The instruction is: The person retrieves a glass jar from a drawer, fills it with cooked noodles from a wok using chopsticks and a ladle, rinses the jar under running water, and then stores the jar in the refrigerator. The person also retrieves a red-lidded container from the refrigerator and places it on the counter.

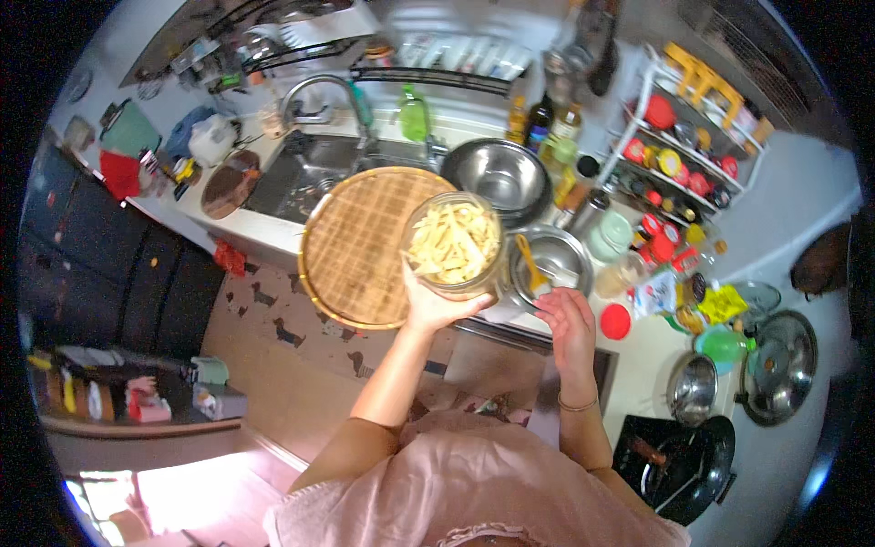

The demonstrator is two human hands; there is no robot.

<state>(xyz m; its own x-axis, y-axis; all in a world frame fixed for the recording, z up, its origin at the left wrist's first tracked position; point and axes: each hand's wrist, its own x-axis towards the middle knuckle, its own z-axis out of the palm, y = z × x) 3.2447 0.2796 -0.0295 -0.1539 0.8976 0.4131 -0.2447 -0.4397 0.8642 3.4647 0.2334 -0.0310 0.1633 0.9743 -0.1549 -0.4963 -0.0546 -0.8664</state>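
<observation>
My left hand (441,304) grips a wide glass jar (489,277) from below and the side, tilted so its mouth faces me. Pale yellow strips of food (454,243) fill the jar nearly to the rim. Behind it lies a round woven bamboo tray (362,253), partly covered by the jar. My right hand (569,325) hovers at the near rim of a steel bowl (577,249), fingers loosely curled, with no held object visible. In that bowl are a yellow spoon (530,260) and a small white item (564,278).
A sink (307,171) with a curved faucet lies behind the tray. A larger steel basin (502,178) stands at the back. Right of my hand are a red lid (615,321), jars and bottles. A black wok (711,472) sits at the lower right, below a small steel bowl (694,390).
</observation>
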